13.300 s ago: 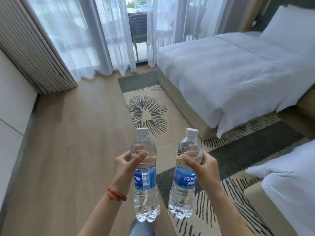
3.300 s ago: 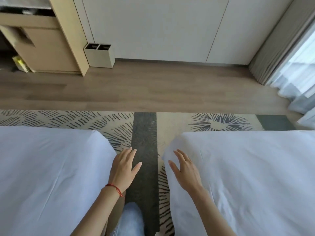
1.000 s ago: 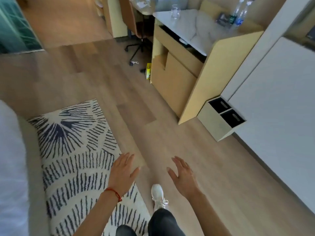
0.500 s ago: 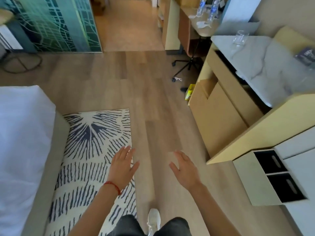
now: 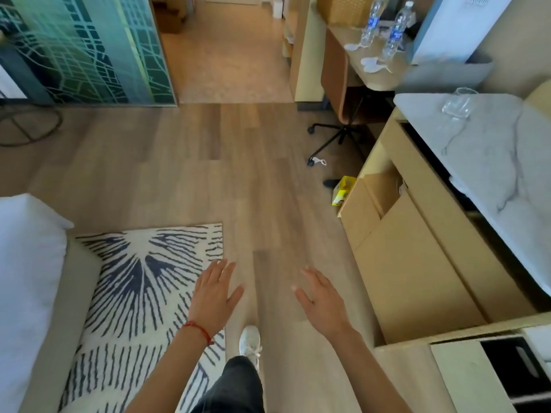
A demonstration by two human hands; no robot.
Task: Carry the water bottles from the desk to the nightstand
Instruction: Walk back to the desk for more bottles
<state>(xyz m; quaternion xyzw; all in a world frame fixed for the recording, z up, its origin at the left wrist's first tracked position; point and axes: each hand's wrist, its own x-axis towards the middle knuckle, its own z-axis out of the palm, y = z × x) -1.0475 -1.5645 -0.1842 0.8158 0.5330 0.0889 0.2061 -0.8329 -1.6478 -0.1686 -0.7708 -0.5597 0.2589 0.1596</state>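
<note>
Two clear water bottles with blue labels stand upright on the wooden desk point(image 5: 377, 80) at the top right: one bottle point(image 5: 370, 22) further back, the other bottle point(image 5: 396, 31) closer. Both hands hang in front of me over the floor, far from the desk. My left hand point(image 5: 213, 293), with a red string at the wrist, is flat with fingers spread and holds nothing. My right hand point(image 5: 320, 301) is likewise flat and empty. The nightstand is out of view.
A brown swivel chair point(image 5: 337, 84) is tucked at the desk. A wooden cabinet with a marble top point(image 5: 477, 150) and a drinking glass point(image 5: 457, 102) lines the right. A patterned rug point(image 5: 140, 281) and a white bed point(image 5: 26, 263) lie left. A yellow box point(image 5: 343, 190) sits on the floor.
I have walked forward along the wooden floor; the desk and its two bottles are nearer and fuller in view. Both hands stay flat and empty.
</note>
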